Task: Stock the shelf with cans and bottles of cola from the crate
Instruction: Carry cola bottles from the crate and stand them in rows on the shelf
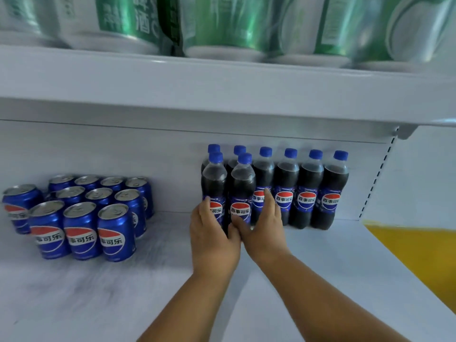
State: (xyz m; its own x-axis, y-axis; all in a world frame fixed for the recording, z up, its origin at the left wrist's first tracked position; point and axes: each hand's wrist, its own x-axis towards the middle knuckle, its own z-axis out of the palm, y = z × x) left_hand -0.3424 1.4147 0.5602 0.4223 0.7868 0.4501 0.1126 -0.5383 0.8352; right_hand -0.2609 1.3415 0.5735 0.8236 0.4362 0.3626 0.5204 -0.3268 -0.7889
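green cans (222,23): tops cut off by upper edge, blurred | back cola bottles (214,150): bodies hidden behind front pair | front bottles' bases (228,225): covered by hands (212,240) | rear cola cans (86,181): labels hidden

1. Cola bottles (286,188): dark, blue-capped, upright in a row along the shelf (320,255) back at centre-right; two more stand in front at the row's left end.
2. Cola cans (81,213): blue, upright, clustered in rows at left.
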